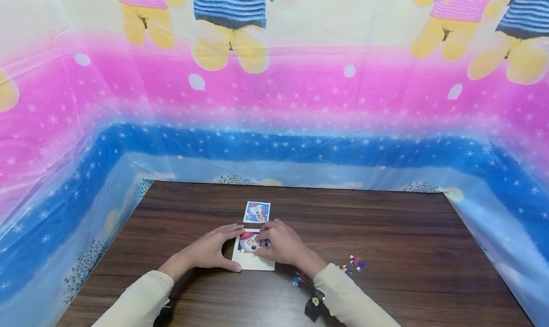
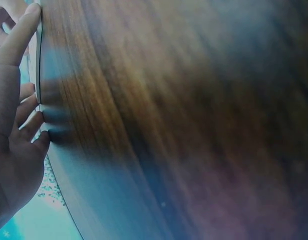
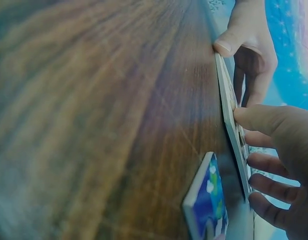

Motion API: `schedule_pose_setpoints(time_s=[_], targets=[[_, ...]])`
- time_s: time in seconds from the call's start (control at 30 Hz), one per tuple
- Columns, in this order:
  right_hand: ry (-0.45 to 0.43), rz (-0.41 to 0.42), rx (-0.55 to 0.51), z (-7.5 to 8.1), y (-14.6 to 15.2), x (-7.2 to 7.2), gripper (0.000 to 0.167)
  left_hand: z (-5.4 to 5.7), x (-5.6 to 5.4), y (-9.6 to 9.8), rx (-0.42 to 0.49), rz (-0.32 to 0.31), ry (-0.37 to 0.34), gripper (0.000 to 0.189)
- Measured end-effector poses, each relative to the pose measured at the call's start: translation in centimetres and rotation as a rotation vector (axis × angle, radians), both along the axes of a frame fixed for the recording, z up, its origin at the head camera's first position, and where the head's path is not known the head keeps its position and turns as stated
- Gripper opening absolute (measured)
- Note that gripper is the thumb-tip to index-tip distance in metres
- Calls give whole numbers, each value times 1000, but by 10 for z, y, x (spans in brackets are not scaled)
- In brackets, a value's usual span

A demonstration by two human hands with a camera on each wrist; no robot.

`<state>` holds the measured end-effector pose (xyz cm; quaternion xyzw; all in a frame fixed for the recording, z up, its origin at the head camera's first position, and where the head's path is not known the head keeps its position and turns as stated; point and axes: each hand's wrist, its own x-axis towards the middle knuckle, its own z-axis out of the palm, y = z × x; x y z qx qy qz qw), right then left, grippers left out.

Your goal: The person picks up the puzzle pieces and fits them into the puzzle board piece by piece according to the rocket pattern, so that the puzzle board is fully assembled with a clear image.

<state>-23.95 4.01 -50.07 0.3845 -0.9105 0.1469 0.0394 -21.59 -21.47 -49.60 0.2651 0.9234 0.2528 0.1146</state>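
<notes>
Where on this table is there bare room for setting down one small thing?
Bare table lies right of the loose puzzle pieces, and on the left between the table's edge and the left hand. It is crowded at the puzzle board, where the right hand works, and around the right sleeve.

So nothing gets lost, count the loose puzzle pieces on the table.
At least 3, right of the board: a blue piece left of the right sleeve, an orange-purple piece at its far edge, and a red-purple piece farthest right. The sleeve may hide more.
</notes>
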Motion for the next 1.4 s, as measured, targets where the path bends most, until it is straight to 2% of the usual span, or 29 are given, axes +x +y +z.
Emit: schedule_pose_setpoints(time_s=[0.4, 0.6, 0.8, 0.97, 1.17, 1.4], targets=[[4, -11, 22, 2, -1, 1, 31, -1, 0, 0, 8, -10, 4, 102], [-38, 11, -5, 7, 9, 2, 34, -1, 0, 0, 9, -8, 8, 102], [-55, 11, -139, 19, 38, 7, 30, -1, -1, 0, 1, -6, 13, 103], [-64, -29, -190, 27, 68, 15, 30, 0, 0, 1, -12, -8, 23, 104], [-24, -81, -224, 28, 99, 22, 30, 0, 0, 1, -10, -3, 9, 105], [26, -96, -256, 27, 128, 32, 28, 0, 0, 1, -10, 0, 18, 105]])
